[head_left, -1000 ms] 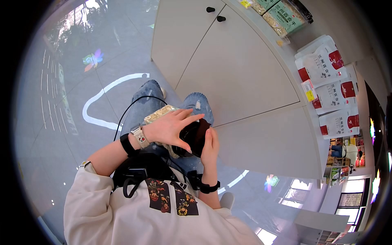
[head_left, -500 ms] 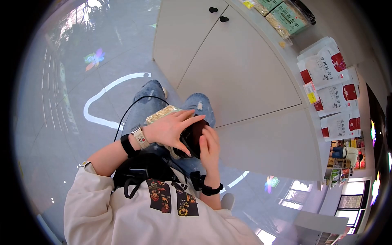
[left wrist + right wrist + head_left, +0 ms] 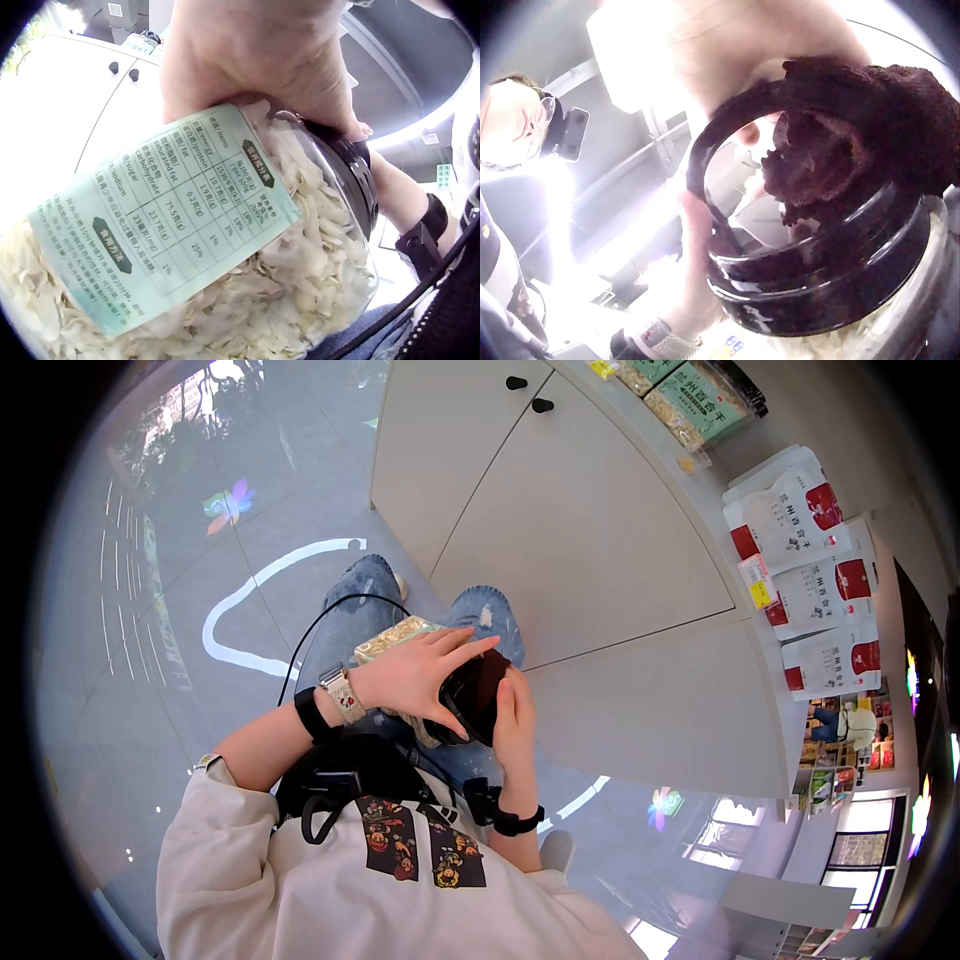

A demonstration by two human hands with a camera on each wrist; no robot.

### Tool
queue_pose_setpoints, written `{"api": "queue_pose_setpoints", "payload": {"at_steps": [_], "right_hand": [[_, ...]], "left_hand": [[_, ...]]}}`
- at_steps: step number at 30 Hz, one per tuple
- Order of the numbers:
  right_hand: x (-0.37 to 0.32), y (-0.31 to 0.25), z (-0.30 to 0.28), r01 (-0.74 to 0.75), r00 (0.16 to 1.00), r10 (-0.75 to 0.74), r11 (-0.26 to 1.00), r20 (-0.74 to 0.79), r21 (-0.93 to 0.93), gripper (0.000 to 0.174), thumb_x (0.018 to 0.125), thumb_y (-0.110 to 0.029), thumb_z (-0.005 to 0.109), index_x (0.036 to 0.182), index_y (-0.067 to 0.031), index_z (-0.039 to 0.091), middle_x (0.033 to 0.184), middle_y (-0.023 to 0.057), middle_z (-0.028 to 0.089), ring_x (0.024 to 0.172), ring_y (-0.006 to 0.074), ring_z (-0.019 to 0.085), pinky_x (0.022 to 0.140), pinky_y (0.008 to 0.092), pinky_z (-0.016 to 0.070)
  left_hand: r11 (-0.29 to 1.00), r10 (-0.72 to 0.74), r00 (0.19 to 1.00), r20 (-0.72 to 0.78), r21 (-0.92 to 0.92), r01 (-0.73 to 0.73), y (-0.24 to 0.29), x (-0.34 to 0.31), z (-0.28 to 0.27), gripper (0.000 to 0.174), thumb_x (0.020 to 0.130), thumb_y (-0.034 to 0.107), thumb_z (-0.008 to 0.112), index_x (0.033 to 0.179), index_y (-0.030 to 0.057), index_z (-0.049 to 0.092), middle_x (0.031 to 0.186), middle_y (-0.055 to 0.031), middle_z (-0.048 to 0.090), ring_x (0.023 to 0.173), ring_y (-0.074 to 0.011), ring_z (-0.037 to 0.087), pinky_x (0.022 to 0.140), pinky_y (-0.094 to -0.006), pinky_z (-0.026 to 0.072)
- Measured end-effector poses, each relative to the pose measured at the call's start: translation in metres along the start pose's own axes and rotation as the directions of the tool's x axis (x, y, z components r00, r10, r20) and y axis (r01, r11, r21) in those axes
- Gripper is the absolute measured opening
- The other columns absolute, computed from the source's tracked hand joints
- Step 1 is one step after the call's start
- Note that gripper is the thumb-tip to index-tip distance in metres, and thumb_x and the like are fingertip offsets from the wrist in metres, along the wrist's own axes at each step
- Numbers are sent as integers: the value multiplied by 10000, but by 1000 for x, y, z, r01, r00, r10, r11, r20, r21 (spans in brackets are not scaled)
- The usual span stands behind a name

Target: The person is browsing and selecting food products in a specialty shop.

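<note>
A clear plastic jar (image 3: 300,262) of pale dried flakes, with a green label, lies tilted across the lap. My left hand (image 3: 410,670) grips it near the lid end, thumb and fingers spread around its neck. The glossy black lid (image 3: 817,300) has a raised loop handle and faces right. At the lid, my right hand (image 3: 516,725) holds a dark red-brown cloth (image 3: 922,112), part of which is pushed through the loop. Some right fingertips are hidden behind the cloth and lid.
A white cabinet (image 3: 600,550) stands close in front of the knees. On its top are white-and-red pouches (image 3: 800,525) and green-labelled packs (image 3: 695,405). A black cable (image 3: 320,625) runs over the left leg.
My right hand has shifted slightly with the cloth at the lid, its fingers lifting and then settling again. The left hand and the jar have stayed in place.
</note>
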State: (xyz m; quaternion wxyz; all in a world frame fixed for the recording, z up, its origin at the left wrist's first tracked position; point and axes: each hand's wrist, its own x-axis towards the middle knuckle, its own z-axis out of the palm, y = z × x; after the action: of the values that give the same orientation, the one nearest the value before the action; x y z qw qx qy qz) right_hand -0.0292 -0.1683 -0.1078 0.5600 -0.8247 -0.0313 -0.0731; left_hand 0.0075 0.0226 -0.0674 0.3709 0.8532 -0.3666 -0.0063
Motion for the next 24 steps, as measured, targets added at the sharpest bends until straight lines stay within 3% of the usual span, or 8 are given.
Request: {"api": "queue_pose_setpoints", "payload": {"at_steps": [3, 6, 12, 18, 24], "right_hand": [[5, 2, -8, -149, 989, 147, 984, 33, 95, 301, 927, -211, 410, 1024, 47, 532, 1075, 157, 548, 1004, 283, 507, 880, 320, 374], [7, 7, -12, -179, 983, 175, 982, 58, 69, 305, 926, -232, 413, 1008, 35, 536, 1004, 155, 562, 941, 258, 534, 831, 302, 394], [8, 9, -16, -193, 981, 194, 968, -13, -162, 363, 923, -302, 407, 952, 20, 572, 879, 182, 597, 835, 297, 576, 757, 333, 429], [11, 10, -24, -311, 942, 334, 899, 25, -308, 403, 910, -355, 417, 915, 1, 606, 848, 201, 606, 816, 349, 580, 712, 366, 436], [9, -8, -24, -234, 970, 244, 924, -8, -302, 311, 896, -272, 468, 880, 11, 596, 852, 165, 607, 798, 326, 582, 708, 349, 442]], "left_hand": [[1000, 0, 1000, 1, 1, 0, -1, -1, 0, 1058, 528, 500, 764, 1358, 91, 251, 1319, -234, 328, 1191, -404, 357, 974, -426, 328], [1000, -5, 1000, 5, 2, 5, 0, -1, -1, 1055, 531, 497, 764, 1359, 93, 249, 1318, -232, 331, 1189, -405, 358, 973, -426, 329], [1000, 6, 1000, 3, 0, -6, -2, 0, 0, 1058, 529, 505, 761, 1356, 88, 250, 1316, -231, 335, 1181, -408, 365, 971, -425, 330], [1000, 8, 1000, 7, 9, -8, -2, 0, -1, 1064, 526, 517, 757, 1354, 81, 251, 1315, -235, 336, 1182, -407, 364, 973, -422, 326], [1000, -6, 1000, -1, -20, 6, -5, -1, -2, 1067, 527, 506, 763, 1357, 79, 245, 1326, -229, 325, 1188, -400, 358, 980, -424, 317]]}}
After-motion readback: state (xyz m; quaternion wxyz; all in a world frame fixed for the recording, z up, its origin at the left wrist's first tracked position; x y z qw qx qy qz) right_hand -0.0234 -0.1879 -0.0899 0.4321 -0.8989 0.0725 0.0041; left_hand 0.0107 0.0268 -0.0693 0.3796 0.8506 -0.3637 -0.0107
